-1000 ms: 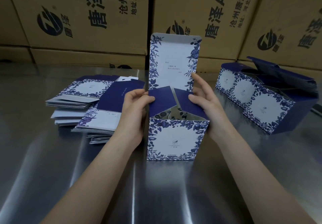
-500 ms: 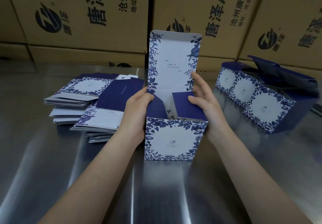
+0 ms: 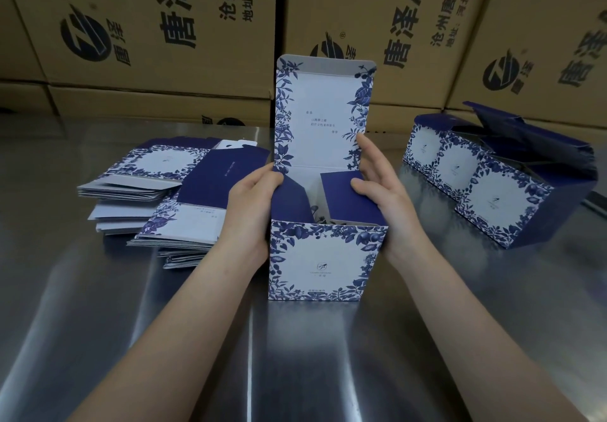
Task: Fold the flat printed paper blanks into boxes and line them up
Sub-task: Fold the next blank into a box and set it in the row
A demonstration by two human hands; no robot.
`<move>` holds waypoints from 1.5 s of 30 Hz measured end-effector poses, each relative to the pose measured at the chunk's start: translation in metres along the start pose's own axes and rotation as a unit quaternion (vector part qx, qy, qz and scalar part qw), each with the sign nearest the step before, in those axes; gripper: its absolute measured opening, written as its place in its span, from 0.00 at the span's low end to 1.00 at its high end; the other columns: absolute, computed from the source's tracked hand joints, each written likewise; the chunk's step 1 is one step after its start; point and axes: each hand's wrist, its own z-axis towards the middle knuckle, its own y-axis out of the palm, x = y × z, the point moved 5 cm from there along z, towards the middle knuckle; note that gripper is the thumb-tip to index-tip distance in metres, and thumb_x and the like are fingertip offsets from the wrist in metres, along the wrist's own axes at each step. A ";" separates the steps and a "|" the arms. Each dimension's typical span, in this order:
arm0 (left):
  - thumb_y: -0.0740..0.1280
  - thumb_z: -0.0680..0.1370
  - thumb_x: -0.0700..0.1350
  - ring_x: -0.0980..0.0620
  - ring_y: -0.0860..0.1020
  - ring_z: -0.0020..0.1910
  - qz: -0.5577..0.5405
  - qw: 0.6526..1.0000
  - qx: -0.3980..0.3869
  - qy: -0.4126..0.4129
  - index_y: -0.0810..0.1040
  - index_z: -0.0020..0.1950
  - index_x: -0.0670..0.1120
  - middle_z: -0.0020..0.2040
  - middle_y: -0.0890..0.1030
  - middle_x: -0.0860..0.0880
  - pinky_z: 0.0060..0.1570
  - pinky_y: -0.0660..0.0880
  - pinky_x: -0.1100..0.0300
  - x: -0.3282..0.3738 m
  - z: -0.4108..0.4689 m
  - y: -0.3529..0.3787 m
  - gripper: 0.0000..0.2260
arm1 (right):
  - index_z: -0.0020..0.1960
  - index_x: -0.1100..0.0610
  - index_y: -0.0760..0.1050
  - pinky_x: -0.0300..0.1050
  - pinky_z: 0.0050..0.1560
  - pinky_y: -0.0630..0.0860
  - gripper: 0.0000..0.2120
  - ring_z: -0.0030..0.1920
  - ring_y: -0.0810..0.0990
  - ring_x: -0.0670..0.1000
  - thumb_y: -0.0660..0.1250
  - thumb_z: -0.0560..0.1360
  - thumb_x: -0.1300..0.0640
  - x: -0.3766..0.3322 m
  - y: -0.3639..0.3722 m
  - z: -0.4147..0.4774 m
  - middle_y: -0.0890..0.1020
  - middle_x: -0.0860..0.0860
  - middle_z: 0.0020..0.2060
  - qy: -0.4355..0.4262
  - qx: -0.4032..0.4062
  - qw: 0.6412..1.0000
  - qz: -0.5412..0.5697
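The half-built box (image 3: 323, 257) stands upright on the steel table (image 3: 295, 372) right in front of the person, its printed front facing them and its tall lid (image 3: 323, 116) standing straight up at the back. The left hand (image 3: 253, 211) grips the box's left wall, fingers curled over the top edge onto the dark blue left flap (image 3: 290, 201), which dips into the opening. The right hand (image 3: 381, 205) cups the box's right wall with its fingers stretched out loosely, the fingertips touching the lid's edge and the thumb lying flat on the right flap (image 3: 348, 198), which sits nearly level. To the left of the box lie the flat blanks (image 3: 157, 191) in loose, fanned stacks; to its right the finished boxes (image 3: 476, 191) stand in a slanting row with their lids partly raised; behind it rise brown cartons (image 3: 164, 27). The step, as I read it, is tucking both side flaps in before the lid comes down. To do it well I would press each flap along its own crease, not at the free corner, so it hinges cleanly and does not buckle, and bring the two to the same level so the lid has a flat bed. The palms should hold the walls square while the thumbs work, since squeezing too hard would bow the thin card. Then the lid can fold forward, its grey tongue guided inside the front wall, not jammed against its edge
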 end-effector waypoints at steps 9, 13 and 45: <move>0.68 0.77 0.45 0.50 0.84 0.45 -0.015 0.988 -0.153 -0.034 0.84 0.53 0.53 0.50 0.86 0.50 0.39 0.80 0.59 -0.004 -0.008 0.005 0.08 | 0.61 0.36 0.75 0.41 0.57 0.78 0.27 0.69 0.72 0.42 0.59 0.80 0.69 -0.002 -0.001 -0.001 0.75 0.37 0.60 -0.001 0.015 1.000 0.004; 0.66 0.73 0.44 0.48 0.83 0.51 0.011 0.980 -0.197 -0.020 0.76 0.67 0.52 0.59 0.83 0.47 0.42 0.80 0.57 -0.004 -0.011 0.003 0.21 | 0.65 0.40 0.73 0.39 0.52 0.79 0.26 0.64 0.76 0.42 0.58 0.80 0.69 -0.001 0.001 -0.002 0.75 0.40 0.65 -0.001 0.009 1.000 0.022; 0.61 0.77 0.35 0.54 0.82 0.40 0.049 0.993 -0.098 0.031 0.80 0.61 0.56 0.50 0.84 0.53 0.35 0.78 0.62 -0.002 -0.007 0.000 0.20 | 0.56 0.59 0.77 0.41 0.36 0.79 0.12 0.35 0.83 0.48 0.70 0.76 0.55 -0.005 -0.011 -0.008 0.85 0.52 0.43 0.163 0.152 0.970 -0.100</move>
